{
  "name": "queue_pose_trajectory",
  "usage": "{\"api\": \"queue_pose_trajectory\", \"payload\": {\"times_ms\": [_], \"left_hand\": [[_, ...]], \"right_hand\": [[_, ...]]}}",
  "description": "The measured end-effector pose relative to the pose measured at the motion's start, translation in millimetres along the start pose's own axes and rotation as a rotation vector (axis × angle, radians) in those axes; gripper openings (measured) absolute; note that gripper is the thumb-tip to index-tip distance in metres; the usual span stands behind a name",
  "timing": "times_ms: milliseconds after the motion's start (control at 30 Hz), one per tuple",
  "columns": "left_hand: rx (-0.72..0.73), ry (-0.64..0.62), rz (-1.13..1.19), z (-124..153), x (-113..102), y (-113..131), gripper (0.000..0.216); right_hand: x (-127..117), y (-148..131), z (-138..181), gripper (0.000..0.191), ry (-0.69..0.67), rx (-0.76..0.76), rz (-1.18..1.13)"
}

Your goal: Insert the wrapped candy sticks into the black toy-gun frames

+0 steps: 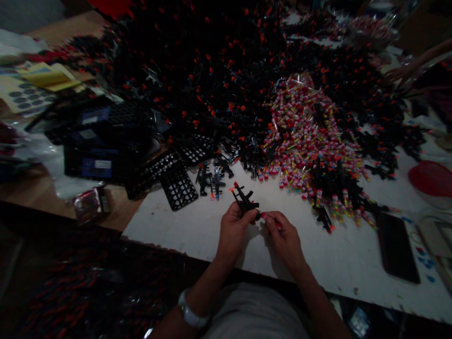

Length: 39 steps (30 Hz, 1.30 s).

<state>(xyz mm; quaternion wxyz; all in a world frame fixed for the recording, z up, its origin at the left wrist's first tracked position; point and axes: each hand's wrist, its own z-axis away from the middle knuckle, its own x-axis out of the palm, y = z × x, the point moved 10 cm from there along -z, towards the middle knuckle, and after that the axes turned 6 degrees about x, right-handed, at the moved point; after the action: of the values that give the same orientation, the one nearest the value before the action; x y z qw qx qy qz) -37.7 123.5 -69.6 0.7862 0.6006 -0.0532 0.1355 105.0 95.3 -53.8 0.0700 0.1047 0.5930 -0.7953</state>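
My left hand (233, 230) is closed round a small black toy gun (244, 198) with a red tip, holding it tilted above the white board (197, 226). My right hand (282, 233) pinches a small red and white piece at the gun's rear end; what the piece is I cannot make out. A white band sits on my left wrist. Just beyond my hands lie a few more black toy guns (210, 181).
A huge heap of black toy guns (219, 70) fills the far side. A pile of small colourful tubes (305, 127) lies right of centre. Black grid trays (178, 188) and crates (99, 150) stand left. A dark phone (397, 247) and a red bowl (432, 181) lie right. Another person's hand (400, 73) shows far right.
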Motion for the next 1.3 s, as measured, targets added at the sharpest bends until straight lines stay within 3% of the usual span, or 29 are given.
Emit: {"api": "queue_pose_trajectory", "payload": {"times_ms": [200,467,600,767,833,900,967,1033,1067,1133,1200,1300], "left_hand": [[-0.028,0.041,0.061,3,-2,-9,0.021],[-0.055,0.057,0.110,9,17,-2,0.023],[-0.034,0.050,0.042,14,21,-1,0.024],[0.046,-0.008,-0.140,14,25,5,0.024],[0.128,-0.080,-0.339,6,23,20,0.023],[0.211,-0.065,-0.486,-10,6,41,0.023],[0.293,0.066,-0.580,-28,-24,64,0.030],[0.422,0.170,-0.843,-40,-43,85,0.034],[0.459,0.177,-0.990,-45,-45,88,0.033],[0.505,0.123,-1.192,-47,-39,83,0.029],[0.524,0.022,-1.262,-38,-27,70,0.024],[0.573,-0.107,-1.300,-15,-10,55,0.017]], "right_hand": [[8,-1,7,0.028,0.022,-0.074,0.091],[-12,-26,13,0.031,0.306,-0.370,0.546],[-4,-33,17,0.025,0.297,-0.469,0.726],[0,-28,13,0.024,0.220,-0.421,0.674],[-22,-31,13,0.020,0.261,-0.436,0.663],[-67,-43,18,0.023,0.466,-0.471,0.711],[-119,-58,30,0.038,0.777,-0.476,0.794],[-147,-70,37,0.043,0.935,-0.494,0.845],[-150,-72,33,0.041,0.924,-0.510,0.849],[-134,-71,12,0.035,0.773,-0.546,0.838],[-103,-64,-16,0.036,0.575,-0.573,0.866],[-60,-52,-57,0.043,0.386,-0.579,1.028]]}}
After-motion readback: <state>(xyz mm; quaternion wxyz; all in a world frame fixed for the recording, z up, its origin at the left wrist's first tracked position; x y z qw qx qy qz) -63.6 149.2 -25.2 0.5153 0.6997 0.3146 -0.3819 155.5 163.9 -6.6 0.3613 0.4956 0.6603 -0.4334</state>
